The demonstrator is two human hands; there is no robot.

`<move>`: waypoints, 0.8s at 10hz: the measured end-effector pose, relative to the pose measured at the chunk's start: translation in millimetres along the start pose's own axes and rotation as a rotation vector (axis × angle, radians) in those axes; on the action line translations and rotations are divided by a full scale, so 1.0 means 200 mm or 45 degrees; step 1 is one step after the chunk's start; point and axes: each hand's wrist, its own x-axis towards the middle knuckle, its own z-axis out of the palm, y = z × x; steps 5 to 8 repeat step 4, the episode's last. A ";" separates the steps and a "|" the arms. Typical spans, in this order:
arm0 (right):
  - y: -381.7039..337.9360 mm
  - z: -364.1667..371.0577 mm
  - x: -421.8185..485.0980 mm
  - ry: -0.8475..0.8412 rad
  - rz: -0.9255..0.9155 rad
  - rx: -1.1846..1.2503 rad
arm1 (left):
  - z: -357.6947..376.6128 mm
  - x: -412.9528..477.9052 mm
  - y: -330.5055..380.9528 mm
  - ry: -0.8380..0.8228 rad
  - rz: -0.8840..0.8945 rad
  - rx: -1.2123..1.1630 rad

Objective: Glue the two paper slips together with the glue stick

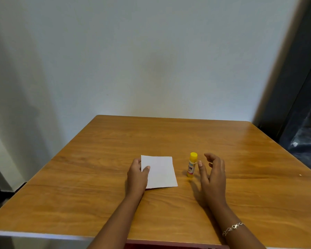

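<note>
Beside glue stick (192,165), right hand (213,175)

Two arms show, the left forearm (115,221) coming in at about 6 o'clock and the right forearm (245,239) at about 5 o'clock, both bare as far as they can be seen. The right wrist wears a thin silver-coloured chain bracelet (232,228) of small rounded links. The left hand (136,175) and the right hand (213,178) are bare, with short, pale thumbnails.
</note>
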 end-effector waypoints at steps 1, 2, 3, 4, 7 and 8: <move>0.00 0.00 -0.01 -0.007 0.011 -0.011 | 0.02 -0.01 -0.02 0.055 0.162 0.245; 0.00 0.01 0.00 -0.017 0.039 -0.029 | 0.04 -0.04 -0.04 0.054 0.409 0.578; 0.02 0.01 -0.01 -0.029 0.046 -0.028 | 0.07 -0.06 -0.09 -0.147 0.561 0.959; 0.00 0.03 0.00 -0.074 0.087 -0.050 | 0.08 -0.04 -0.09 -0.308 0.534 1.169; 0.00 0.03 0.00 -0.074 0.087 -0.050 | 0.08 -0.04 -0.09 -0.308 0.534 1.169; 0.00 0.03 0.00 -0.074 0.087 -0.050 | 0.08 -0.04 -0.09 -0.308 0.534 1.169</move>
